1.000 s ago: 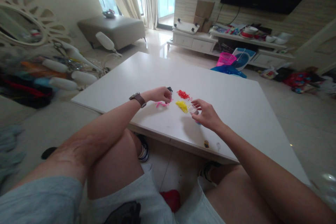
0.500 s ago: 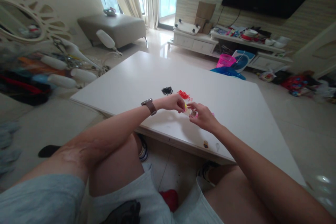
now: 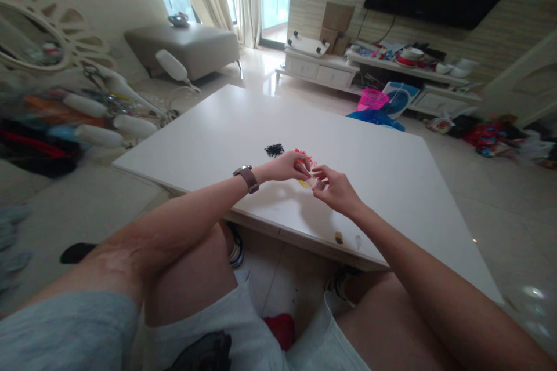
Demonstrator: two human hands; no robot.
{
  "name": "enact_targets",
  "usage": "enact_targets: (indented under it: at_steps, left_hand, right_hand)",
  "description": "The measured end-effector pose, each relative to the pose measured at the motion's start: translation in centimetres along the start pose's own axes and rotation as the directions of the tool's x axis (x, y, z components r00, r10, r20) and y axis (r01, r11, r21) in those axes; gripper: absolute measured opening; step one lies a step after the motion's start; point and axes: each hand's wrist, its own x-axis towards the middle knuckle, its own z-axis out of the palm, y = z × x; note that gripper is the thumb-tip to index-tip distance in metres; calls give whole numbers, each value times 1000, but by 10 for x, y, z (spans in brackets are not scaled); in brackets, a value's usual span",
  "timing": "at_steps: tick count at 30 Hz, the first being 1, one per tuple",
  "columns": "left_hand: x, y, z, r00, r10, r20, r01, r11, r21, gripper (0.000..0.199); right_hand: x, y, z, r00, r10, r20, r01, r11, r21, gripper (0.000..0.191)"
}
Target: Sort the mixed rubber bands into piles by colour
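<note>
Over the white table (image 3: 261, 122), my left hand (image 3: 292, 167) is closed in a pinch at the small work between the hands; what its fingertips grip is too small to name. My right hand (image 3: 334, 186) is closed around a small clear piece (image 3: 319, 185), its fingertips nearly touching the left ones. A bit of yellow (image 3: 301, 183) shows just below my left fingers. Behind the hands lie a pile of small black pieces (image 3: 274, 150) and a pile of small red pieces (image 3: 304, 155), the red one partly hidden by my left hand.
Near the table's front edge lie a small yellow and dark figure (image 3: 339, 237) and a small clear item (image 3: 358, 241). Beyond the table stand a pink basket (image 3: 372, 99), a blue bag (image 3: 378, 119) and a low white cabinet (image 3: 317, 69). White lamp arms (image 3: 134, 126) reach in at the left.
My left hand has risen slightly and moved toward my right fingertips, now covering part of the red pile. The yellow bit shows lower and further left. The view has shifted slightly.
</note>
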Motion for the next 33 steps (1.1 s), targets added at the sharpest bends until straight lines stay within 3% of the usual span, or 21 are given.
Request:
enact_targets:
  at_steps: [5,9,15,18,22,25,30,33]
  left_hand:
    - [0,6,-9,996,42,-79,-34,994,103,23]
    - [-2,11,-23,984,5,-178,20,991,136,21]
    - [0,7,-29,992,-27,-122,55,971,232,17]
    - [1,2,-41,987,-67,-147,122,907,403,12]
    - [-4,-10,-59,973,-169,-160,232,757,610,12]
    - [-7,-23,-50,968,-235,-84,233,733,639,17]
    - [-6,-40,-10,976,-209,-61,187,661,727,10]
    - [-5,-36,-7,973,-227,-35,175,636,752,11]
  right_hand:
    - [-1,-1,-2,1000,14,-19,-14,999,40,39]
    - [-1,-4,-4,998,38,-51,-32,994,100,35]
    - [0,-6,-5,997,46,-56,-38,989,140,34]
    - [1,-7,-6,997,45,-67,-36,991,131,33]
    - [-1,-5,-7,997,27,-75,-20,995,98,32]
    - [-2,-3,-7,998,4,-69,1,998,70,33]
    - [-3,-1,-7,997,-13,-71,17,998,52,30]
    - [-3,-2,-8,997,-13,-77,17,998,53,28]
